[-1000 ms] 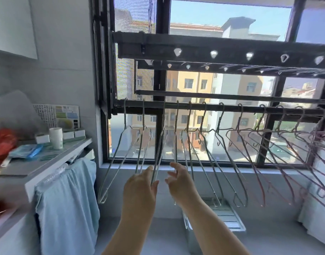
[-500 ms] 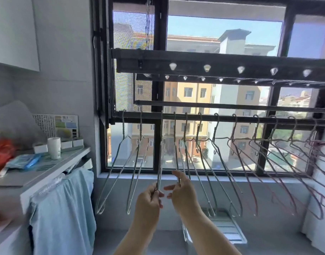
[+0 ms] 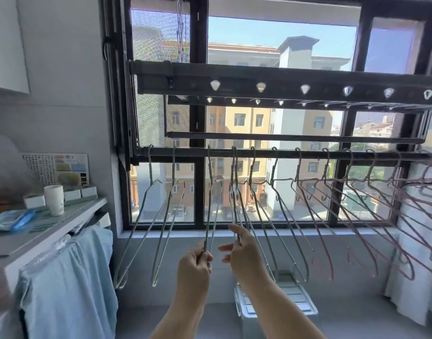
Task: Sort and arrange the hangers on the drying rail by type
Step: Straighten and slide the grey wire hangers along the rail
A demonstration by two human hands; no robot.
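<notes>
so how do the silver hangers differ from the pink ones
Colour: the silver hangers are grey metal, the pink hangers rose-tinted.
Place: silver hangers fill the left and middle of the rail, pink hangers the right end.
Handling: the left hand and right hand each hold a silver hanger; no pink hanger is touched.
Both are thin wire on one rail.

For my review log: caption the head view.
Left hand grips one silver hanger on the drying rail, right hand pinches another hanger; pink hangers beyond.
</notes>
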